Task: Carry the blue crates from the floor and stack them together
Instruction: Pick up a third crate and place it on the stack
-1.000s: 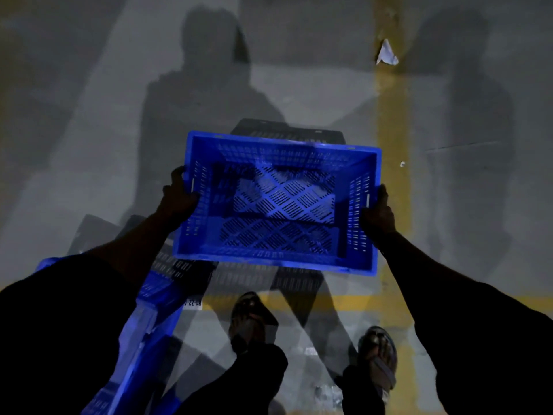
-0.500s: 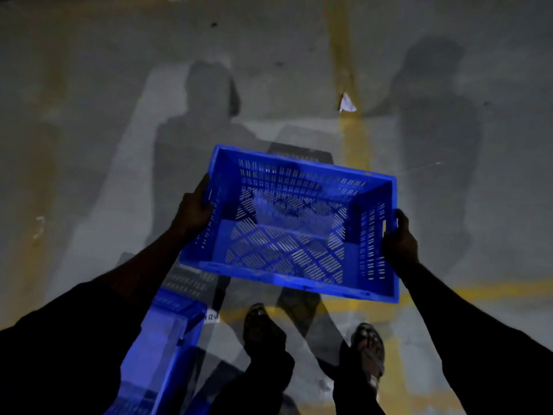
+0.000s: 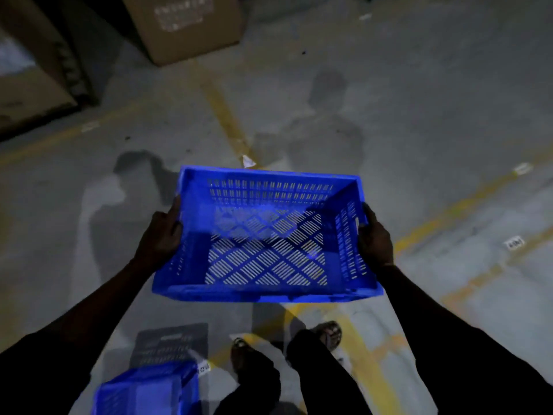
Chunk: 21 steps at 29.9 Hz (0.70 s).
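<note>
Feet: the person's two sandalled feet [image 3: 329, 335] stand on the concrete floor [image 3: 419, 115] at the bottom of the view, over a crossing of faded yellow lines [image 3: 353, 348]
Second blue crate: a second blue crate [image 3: 143, 390] sits on the floor in the bottom-left corner of the view, left of the feet, only partly in view; a small white label [image 3: 203, 368] shows just beside its right corner
Carried blue crate: an empty blue crate [image 3: 263, 235] is held in the air above the floor in the middle of the view, open side up, its slotted bottom and slotted walls letting the floor show through; its far edge tips a little higher than the near one
Left hand: the left hand [image 3: 161, 235] grips the crate's left short wall, fingers curled round the outside and the thumb up along the rim
Right hand: the right hand [image 3: 374, 238] grips the right short wall at its handle slot, fingers wrapped over the edge
Shadows: the person's shadows fall on the floor to the left of and beyond the crate
Paper scraps: a white scrap [image 3: 247, 161] lies on the yellow line just past the crate's far edge; other small white scraps [image 3: 514, 244] lie towards the right edge of the floor
Cardboard boxes: a brown cardboard box [image 3: 185, 22] stands on the floor at the top of the view, and more cardboard [image 3: 33, 70] fills the top-left corner
</note>
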Motion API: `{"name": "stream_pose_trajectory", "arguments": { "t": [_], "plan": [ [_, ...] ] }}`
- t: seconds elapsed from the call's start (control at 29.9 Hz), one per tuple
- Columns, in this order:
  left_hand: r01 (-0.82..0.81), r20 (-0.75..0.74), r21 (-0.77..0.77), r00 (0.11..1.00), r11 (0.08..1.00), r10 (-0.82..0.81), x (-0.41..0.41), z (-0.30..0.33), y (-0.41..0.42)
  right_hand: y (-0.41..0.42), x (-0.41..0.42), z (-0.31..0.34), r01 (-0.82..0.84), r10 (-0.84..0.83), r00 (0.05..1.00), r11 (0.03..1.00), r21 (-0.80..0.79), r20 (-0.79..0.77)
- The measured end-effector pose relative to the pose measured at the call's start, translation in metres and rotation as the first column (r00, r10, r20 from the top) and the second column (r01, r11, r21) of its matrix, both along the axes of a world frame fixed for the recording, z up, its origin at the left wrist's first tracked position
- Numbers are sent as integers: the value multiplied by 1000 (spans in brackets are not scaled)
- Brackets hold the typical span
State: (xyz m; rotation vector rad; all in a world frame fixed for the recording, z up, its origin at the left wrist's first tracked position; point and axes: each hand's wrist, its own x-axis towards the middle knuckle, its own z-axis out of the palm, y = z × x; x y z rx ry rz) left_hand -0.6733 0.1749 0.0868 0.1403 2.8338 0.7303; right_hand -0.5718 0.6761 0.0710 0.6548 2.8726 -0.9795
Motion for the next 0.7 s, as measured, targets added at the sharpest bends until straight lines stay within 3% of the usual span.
{"name": "stream_pose_trajectory", "arguments": {
  "t": [0.2,0.3,0.37,0.5,0.6,0.7],
  "plan": [
    [133,-122,-32,983,991,-136,-5,79,95,75,49,65,126,-123,989,992,21,-82],
    [326,-143,-77,932,942,-334,-23,99,147,117,83,98,206,-201,973,978,38,-109],
    [367,-141,-89,916,926,-377,-27,124,191,143,106,113,261,-254,961,964,55,-111],
    [514,-175,45,848,857,-500,-34,154,284,200,151,143,420,-417,906,907,28,-71],
    [606,-205,7,779,795,-592,-49,164,345,238,177,162,493,-490,870,869,38,-56],
    [628,-205,20,764,778,-611,-54,173,408,277,199,179,559,-557,829,829,30,-40]
  ]
}}
